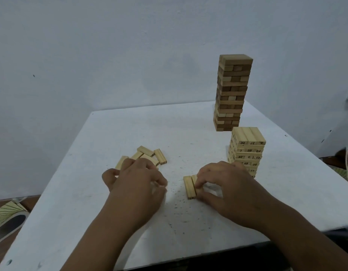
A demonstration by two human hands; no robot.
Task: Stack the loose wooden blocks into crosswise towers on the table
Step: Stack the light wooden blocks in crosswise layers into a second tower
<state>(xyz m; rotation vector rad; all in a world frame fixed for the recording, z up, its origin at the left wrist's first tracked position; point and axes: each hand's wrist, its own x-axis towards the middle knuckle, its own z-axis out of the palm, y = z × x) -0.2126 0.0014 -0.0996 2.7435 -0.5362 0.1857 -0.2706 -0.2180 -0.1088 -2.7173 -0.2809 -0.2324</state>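
A pale blue-white wall is standing behind a white painted surface (pixel 130 130), which is showing scuffs and dark specks near its front. On it, two pale pine blocks (pixel 189 187) are lying side by side, long faces touching, smooth rectangular bars with visible grain. The right hand (pixel 226 184) is pressing against them from the right, its grip curling round the nearer block with fingertips on its top edge. Left of these, a loose heap of wooden blocks (pixel 149 155) is lying at mixed angles; the left hand (pixel 136 180) is hovering over the heap's near side, fingers curled, and whether its grip is holding a block I cannot tell. Just behind the right hand, a short tower of numbered pale blocks (pixel 247 149) is standing in crosswise layers of three, black digits printed on the ends. Farther back, a taller tower of darker brown blocks (pixel 232 92) is rising near the surface's far edge, leaning slightly.
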